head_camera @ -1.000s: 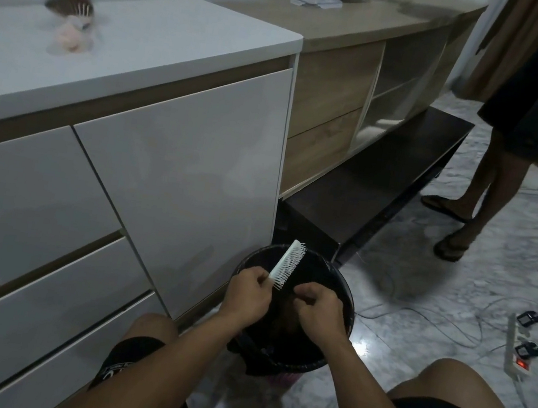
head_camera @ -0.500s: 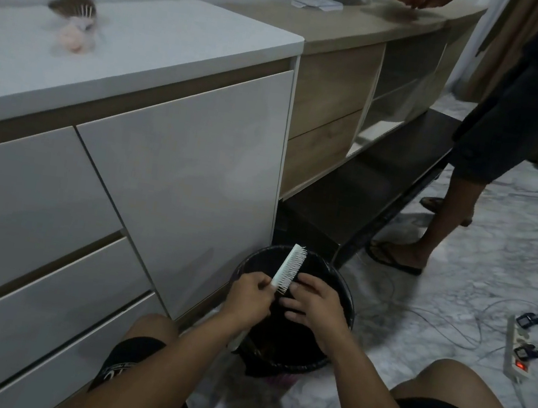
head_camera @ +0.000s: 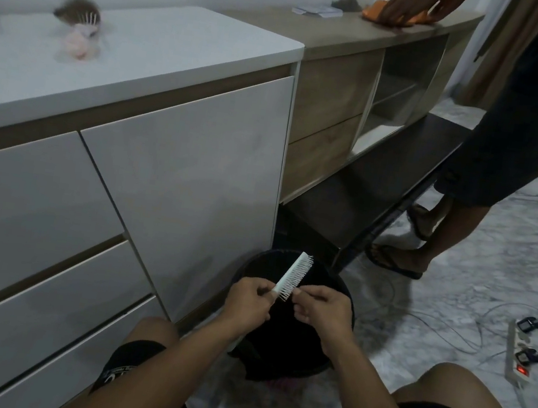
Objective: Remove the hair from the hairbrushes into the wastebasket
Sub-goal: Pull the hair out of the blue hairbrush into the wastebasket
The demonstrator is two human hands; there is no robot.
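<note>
A white hairbrush (head_camera: pixel 295 275) is held over the black wastebasket (head_camera: pixel 335 362), bristles facing right. My left hand (head_camera: pixel 249 299) grips its handle. My right hand (head_camera: pixel 320 309) sits just right of the bristles' lower end, thumb and forefinger pinched together at the bristle tips; whether hair is between them is too small to tell. A second hairbrush (head_camera: pixel 78 28), pinkish and full of brown hair, lies blurred on the white cabinet top (head_camera: pixel 165 47) at the far left. The basket's inside is dark.
White drawers (head_camera: pixel 161 171) stand close on my left. Another person (head_camera: pixel 520 128) stands at the right, a hand on an orange cloth (head_camera: pixel 374 12) on the wooden shelf unit (head_camera: pixel 339 85). A power strip (head_camera: pixel 521 357) with cables lies on the marble floor. My knees flank the basket.
My right hand rose from inside the basket to the bristles and now pinches at their lower end. The other person stepped closer and laid a hand on the orange cloth.
</note>
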